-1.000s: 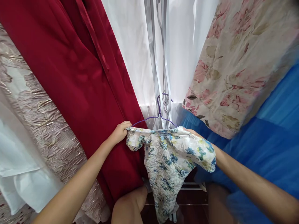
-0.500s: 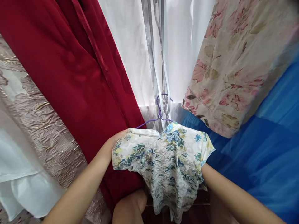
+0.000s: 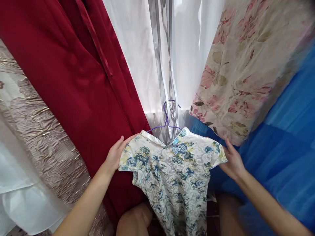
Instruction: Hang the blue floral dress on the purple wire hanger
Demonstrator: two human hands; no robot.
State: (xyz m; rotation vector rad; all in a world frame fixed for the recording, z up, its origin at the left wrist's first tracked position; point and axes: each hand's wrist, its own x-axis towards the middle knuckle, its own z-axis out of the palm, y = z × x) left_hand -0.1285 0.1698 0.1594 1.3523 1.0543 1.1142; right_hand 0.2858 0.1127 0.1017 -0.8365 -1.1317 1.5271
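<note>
Garments in your view: six, counted left to right, plus one hanger.

1. One small short-sleeved dress of white brocade printed with blue and yellow-green flowers [image 3: 174, 170]. It hangs low in the middle of the view, front facing you, both sleeves spread, its hem running out of the bottom of the picture between your knees.
2. One thin purple wire hanger [image 3: 166, 118]. Its hook rises above the dress collar in front of the sheer white curtain; the shoulders of the hanger disappear into the neckline.
3. One left hand [image 3: 115, 155]. Your fingers are loosely spread, not clenched, the palm lying against the edge of the dress's left sleeve; thumb and fingertips [image 3: 128, 139] touch the shoulder seam.
4. One right hand [image 3: 232, 162]. Your fingers are partly extended, lying along the outer edge of the right sleeve. Whether they pinch the cloth or only rest on it, you cannot tell from here.
5. One dark red satin gown with a narrow ribbon [image 3: 73, 75], left of the dress and touching your left forearm.
6. One crinkled pale pink and gold fabric [image 3: 41, 131], far left.
7. One sheer white curtain-like cloth [image 3: 137, 49], behind the hanger.
8. One cream fabric with pink roses [image 3: 243, 62], upper right.
9. One bright blue cloth [image 3: 283, 154], under your right forearm.
</note>
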